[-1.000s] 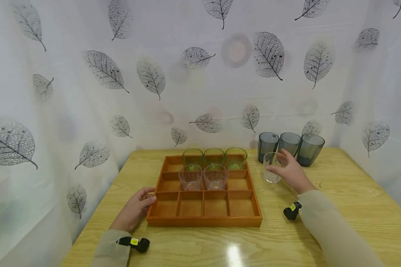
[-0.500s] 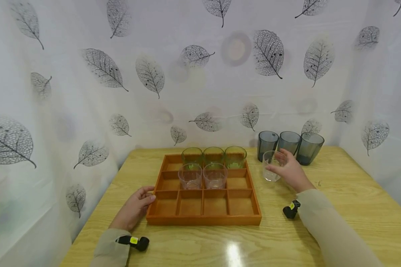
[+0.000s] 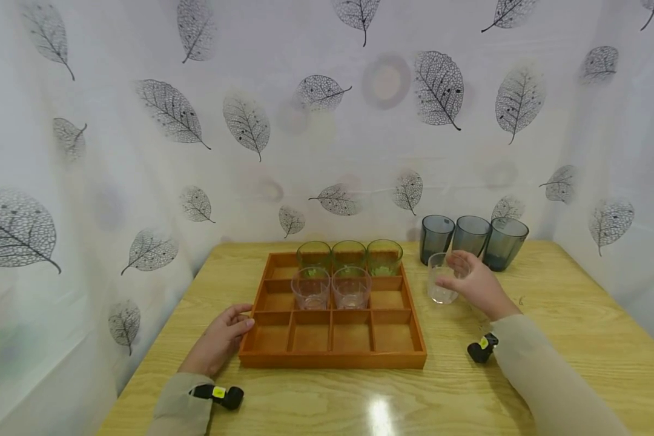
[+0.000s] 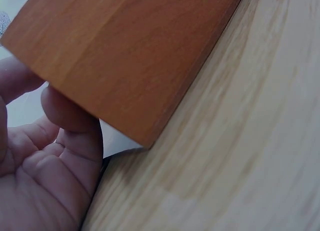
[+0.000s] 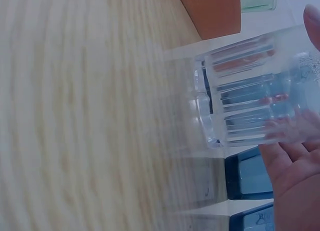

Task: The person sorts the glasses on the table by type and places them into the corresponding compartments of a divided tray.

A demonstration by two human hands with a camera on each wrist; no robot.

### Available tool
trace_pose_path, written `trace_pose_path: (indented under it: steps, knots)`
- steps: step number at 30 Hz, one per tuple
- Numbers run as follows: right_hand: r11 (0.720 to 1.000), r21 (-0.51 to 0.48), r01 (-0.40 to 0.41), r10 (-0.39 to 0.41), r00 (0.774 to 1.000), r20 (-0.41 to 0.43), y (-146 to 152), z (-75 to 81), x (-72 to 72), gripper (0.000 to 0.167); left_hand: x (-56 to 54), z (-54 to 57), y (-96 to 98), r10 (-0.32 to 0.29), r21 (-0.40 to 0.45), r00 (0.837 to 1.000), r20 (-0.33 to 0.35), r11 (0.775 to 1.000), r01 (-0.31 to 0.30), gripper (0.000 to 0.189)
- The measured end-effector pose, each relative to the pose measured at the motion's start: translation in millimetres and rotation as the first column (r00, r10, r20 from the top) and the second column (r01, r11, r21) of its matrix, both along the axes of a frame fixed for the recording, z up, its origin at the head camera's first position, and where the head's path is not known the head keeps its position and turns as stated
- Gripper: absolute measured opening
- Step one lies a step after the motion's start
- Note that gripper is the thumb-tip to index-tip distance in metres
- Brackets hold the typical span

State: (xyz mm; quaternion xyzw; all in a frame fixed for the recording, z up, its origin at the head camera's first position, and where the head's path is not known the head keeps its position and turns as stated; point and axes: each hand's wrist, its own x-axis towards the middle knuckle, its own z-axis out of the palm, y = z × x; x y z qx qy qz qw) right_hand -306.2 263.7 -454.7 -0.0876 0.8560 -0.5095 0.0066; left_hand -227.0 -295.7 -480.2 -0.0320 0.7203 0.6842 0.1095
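Note:
My right hand (image 3: pixel 476 283) holds a clear drinking glass (image 3: pixel 439 289) upright by its side, just right of the wooden tray. In the right wrist view the ribbed glass (image 5: pixel 245 101) has its base close over the tabletop, and fingers (image 5: pixel 295 166) show around its wall. My left hand (image 3: pixel 218 340) rests against the outer left side of the divided brown tray (image 3: pixel 332 361); in the left wrist view its thumb (image 4: pixel 75 111) touches the tray's wall. Three green glasses (image 3: pixel 349 259) stand in the tray's back row, and two clear glasses (image 3: pixel 310 290) in the middle row.
Three grey-blue glasses (image 3: pixel 437 239) stand in a row at the back right, behind my right hand. A pale curtain (image 3: pixel 327 151) with leaf prints rises behind the wooden table (image 3: pixel 305 399). The tray's front row of compartments (image 3: pixel 352 332) holds no glasses.
My right hand and the clear glass have come slightly nearer to me and lower in the head view. My left hand and the tray have stayed in place.

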Motion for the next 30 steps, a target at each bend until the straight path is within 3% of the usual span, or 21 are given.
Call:
trace_pose_path:
  steps: [12, 30]
  knots:
    - [0.998, 0.059, -0.021, 0.022, 1.000, -0.021, -2.5, 11.8, 16.4, 0.098, 0.4, -1.4, -0.1, 0.004, 0.003, 1.000, -0.008, 1.000, -0.004, 0.049]
    - [0.994, -0.014, -0.110, 0.109, 0.991, -0.074, -27.5, 40.3, 28.6, 0.090, -0.4, -1.7, -0.8, -0.007, 0.001, 1.000, -0.010, 1.000, 0.007, 0.048]
